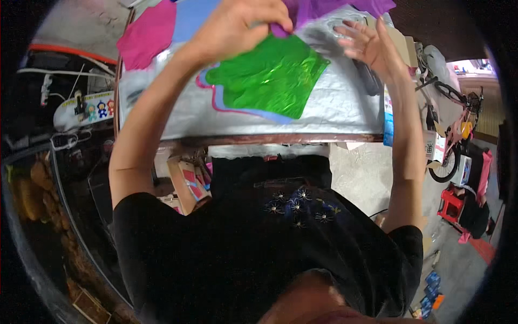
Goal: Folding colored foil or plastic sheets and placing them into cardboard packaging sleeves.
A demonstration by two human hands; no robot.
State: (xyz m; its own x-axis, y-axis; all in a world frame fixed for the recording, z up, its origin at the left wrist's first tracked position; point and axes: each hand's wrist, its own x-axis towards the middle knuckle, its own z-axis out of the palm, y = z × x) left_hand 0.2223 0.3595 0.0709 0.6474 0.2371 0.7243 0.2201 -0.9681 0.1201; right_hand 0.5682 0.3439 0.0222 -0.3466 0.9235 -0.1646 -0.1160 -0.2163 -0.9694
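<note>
watching from my end, i see the left hand (251,20) with its fingers pinched together on the edge of a thin purple sheet (326,7). that sheet runs away from those fingertips to the right and out past the top of my view, so i cannot tell its full shape. the right hand (373,47) holds nothing that i can see: its fingers are spread apart, raised just below the purple stretch, with a dark object (368,79) near the wrist.

just below the left fingers lies a shiny green sheet (270,78), on the silver-covered table (186,120), with blue and pink edges peeking out beneath it. left of those fingers, beyond the wrist, are a light blue sheet (195,19) and a magenta sheet (148,35).

i judge the step in hand to be handling the purple sheet above the green one. the next move, as i read it, calls for the right fingers to steady the purple sheet's free side, while the left pinch stays light so the thin film doesn't crease.
</note>
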